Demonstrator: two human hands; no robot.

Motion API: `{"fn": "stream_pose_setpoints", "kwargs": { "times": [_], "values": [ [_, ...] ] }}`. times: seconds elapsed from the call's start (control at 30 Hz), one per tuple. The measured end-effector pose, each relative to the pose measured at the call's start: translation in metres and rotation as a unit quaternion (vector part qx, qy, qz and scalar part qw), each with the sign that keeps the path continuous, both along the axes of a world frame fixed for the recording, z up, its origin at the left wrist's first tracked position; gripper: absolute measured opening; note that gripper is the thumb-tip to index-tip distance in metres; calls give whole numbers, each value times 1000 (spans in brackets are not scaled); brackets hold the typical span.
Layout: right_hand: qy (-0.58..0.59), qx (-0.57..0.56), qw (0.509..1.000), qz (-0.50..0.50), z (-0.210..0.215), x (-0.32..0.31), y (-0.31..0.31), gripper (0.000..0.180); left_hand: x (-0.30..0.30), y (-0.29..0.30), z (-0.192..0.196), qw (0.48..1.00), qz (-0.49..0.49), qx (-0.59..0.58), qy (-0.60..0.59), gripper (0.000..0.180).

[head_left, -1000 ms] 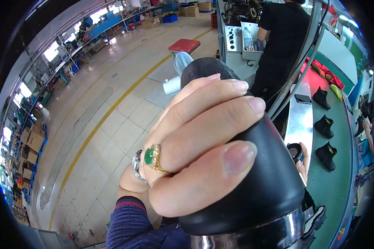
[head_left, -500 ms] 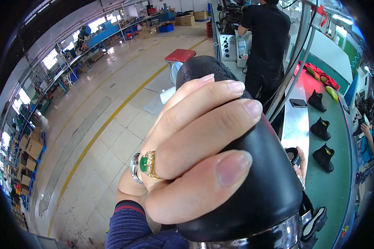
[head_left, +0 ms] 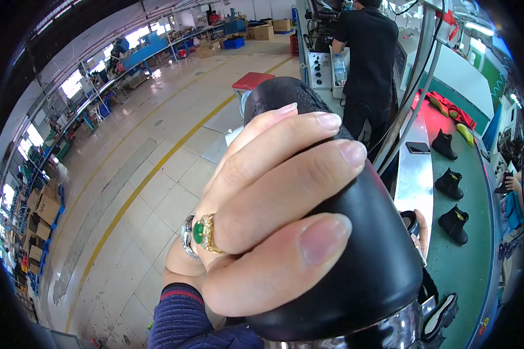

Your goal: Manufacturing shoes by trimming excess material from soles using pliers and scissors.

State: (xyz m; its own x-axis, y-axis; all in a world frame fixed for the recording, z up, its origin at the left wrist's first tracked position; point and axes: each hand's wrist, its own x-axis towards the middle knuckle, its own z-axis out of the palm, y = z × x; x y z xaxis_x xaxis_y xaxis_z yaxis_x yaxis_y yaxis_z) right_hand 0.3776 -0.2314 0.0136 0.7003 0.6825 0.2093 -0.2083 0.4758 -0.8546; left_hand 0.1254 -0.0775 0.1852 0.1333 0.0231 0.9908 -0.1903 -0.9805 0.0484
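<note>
A large black bottle (head_left: 367,250), apparently a thermos, is tilted close in front of me. Round its near end runs a shiny chrome band (head_left: 384,331); the far end is speckled. My left hand (head_left: 273,203) wraps its fingers over the bottle's side. On that hand is a gold ring with a green stone (head_left: 202,232), and a silver watch (head_left: 187,237) circles the wrist. Past the bottle's right side, partly hidden by it, my right hand (head_left: 423,235) has its fingers curled round a small black round piece (head_left: 410,222) that looks like a cap.
At right a green conveyor belt (head_left: 448,262) carries several black boots (head_left: 453,224). A phone (head_left: 418,148) lies on the metal ledge beside it. A person in black (head_left: 367,64) stands ahead at a machine. A red-topped stool (head_left: 253,80) stands on the tiled floor; another person's hand (head_left: 513,183) shows far right.
My view has shifted slightly, and the bottle with my left hand sits a little differently in it. Both grips look the same. The person ahead appears slightly further left.
</note>
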Motion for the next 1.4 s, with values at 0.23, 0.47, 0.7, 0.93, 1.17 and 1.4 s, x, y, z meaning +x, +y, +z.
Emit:
{"fn": "stream_pose_setpoints", "kwargs": {
  "times": [0.23,0.47,0.7,0.93,1.17,1.4],
  "values": [
    [-1,6,1000,-19,-4,1,3,64,1,1,2,1000,-2,-13,-7,35],
    [-80,-43,995,-43,7,1,3,64,0,4,6,999,20,1,27,37],
    [-72,-46,995,-45,5,3,1,67,-1,9,5,999,22,14,31,38],
    [-71,-49,995,-54,5,3,1,66,-4,12,5,999,-21,13,39,34],
    [-64,-53,995,-56,10,0,1,68,-2,18,12,999,-8,12,35,35],
    [-56,-62,994,-68,12,0,3,70,-2,17,14,999,6,12,30,36]
  ]
}}
